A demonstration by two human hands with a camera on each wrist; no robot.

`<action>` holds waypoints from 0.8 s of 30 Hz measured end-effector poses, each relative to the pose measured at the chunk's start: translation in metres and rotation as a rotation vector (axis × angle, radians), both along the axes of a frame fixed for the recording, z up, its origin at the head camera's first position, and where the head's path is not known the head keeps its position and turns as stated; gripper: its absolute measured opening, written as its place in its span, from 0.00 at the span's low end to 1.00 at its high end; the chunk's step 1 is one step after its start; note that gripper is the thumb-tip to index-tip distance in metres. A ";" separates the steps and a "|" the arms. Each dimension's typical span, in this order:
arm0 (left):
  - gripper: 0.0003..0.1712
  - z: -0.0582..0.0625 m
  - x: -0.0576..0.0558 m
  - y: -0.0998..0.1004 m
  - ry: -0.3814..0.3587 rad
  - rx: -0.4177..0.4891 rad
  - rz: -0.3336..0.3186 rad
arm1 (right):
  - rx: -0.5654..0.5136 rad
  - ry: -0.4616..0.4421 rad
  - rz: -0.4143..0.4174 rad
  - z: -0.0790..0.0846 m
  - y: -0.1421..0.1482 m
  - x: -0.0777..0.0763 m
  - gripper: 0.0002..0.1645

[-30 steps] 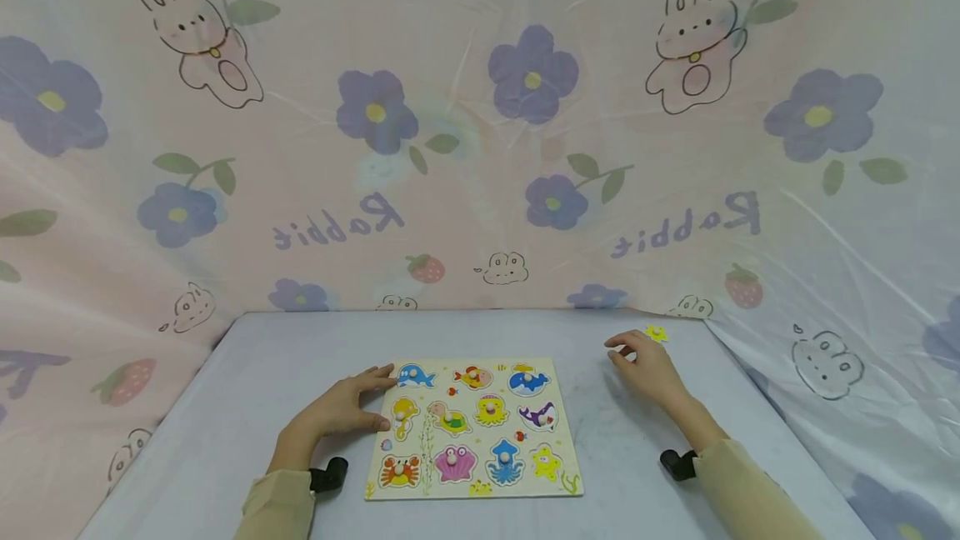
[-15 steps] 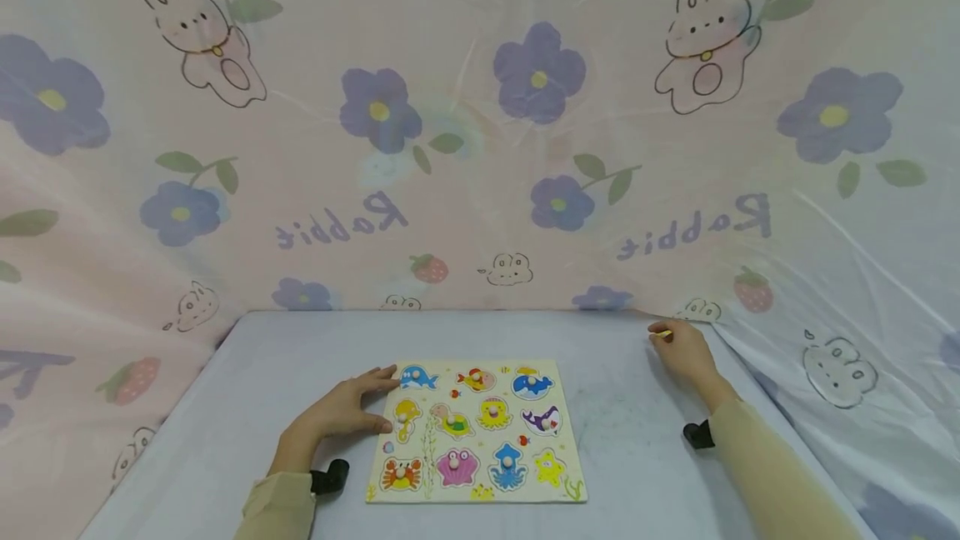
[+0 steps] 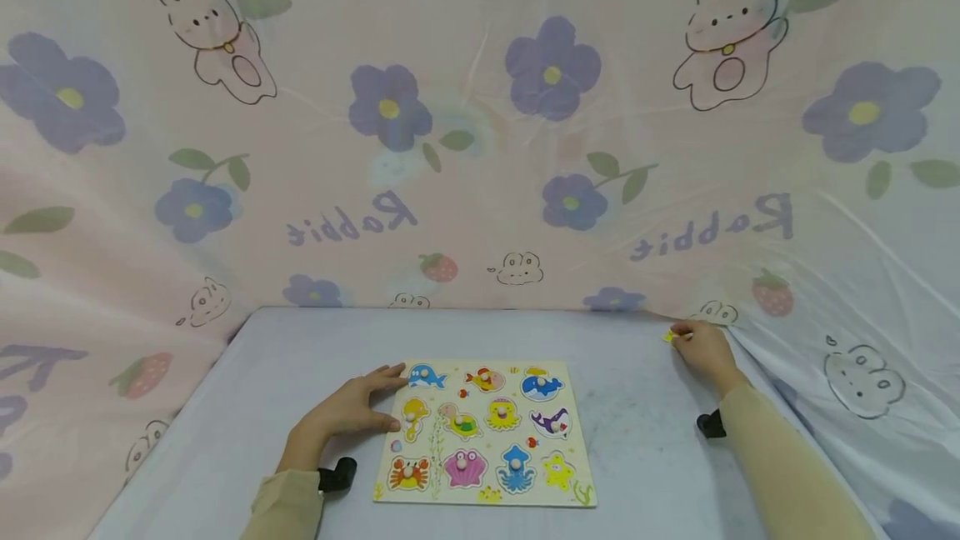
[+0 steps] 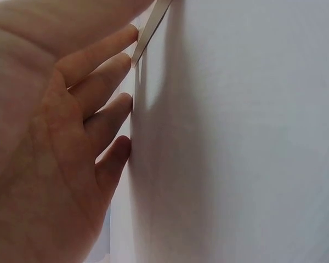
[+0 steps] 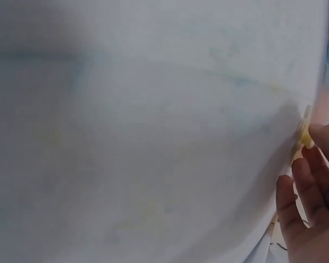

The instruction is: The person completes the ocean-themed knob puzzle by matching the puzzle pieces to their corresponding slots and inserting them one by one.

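A yellow star-shaped puzzle piece (image 3: 668, 337) is pinched between the thumb and fingers of my right hand (image 3: 708, 355), at the table's far right corner. In the right wrist view the yellow piece (image 5: 306, 137) is seen edge-on at the fingertips. My left hand (image 3: 347, 408) rests at the left edge of a wooden sea-animal puzzle board (image 3: 579, 442), its fingers spread and relaxed. Knobbed pieces sit in the board, among them a crab (image 3: 408, 473), a pink shell (image 3: 464, 467) and a blue squid (image 3: 515, 470). A yellow star picture (image 3: 558, 471) at lower right shows no knob.
The table (image 3: 637, 457) has a white cover. Behind it hangs a curtain (image 3: 480, 140) printed with rabbits and flowers, meeting the table's far edge close to my right hand. Black wrist cameras (image 3: 338, 475) are strapped to both wrists.
My right hand has moved right and away from me to the far corner and taken hold of the yellow star piece. My left hand has stayed at the board. The view has shifted slightly.
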State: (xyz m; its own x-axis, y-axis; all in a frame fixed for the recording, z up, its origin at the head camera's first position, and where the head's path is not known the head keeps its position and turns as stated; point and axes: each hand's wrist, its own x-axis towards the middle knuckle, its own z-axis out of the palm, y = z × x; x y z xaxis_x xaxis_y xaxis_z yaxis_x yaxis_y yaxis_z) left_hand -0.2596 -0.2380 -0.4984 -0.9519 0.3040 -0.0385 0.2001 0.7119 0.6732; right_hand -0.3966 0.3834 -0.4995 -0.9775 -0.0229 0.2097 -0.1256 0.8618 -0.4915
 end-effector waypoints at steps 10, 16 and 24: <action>0.45 0.000 0.001 0.000 -0.002 0.004 0.002 | -0.008 -0.034 0.005 -0.002 -0.004 0.000 0.11; 0.45 0.000 0.001 0.000 0.002 0.001 0.002 | -0.016 -0.028 0.006 -0.002 -0.007 0.006 0.09; 0.45 0.001 0.003 0.001 0.003 -0.011 0.007 | -0.008 0.099 0.056 0.003 -0.019 0.024 0.09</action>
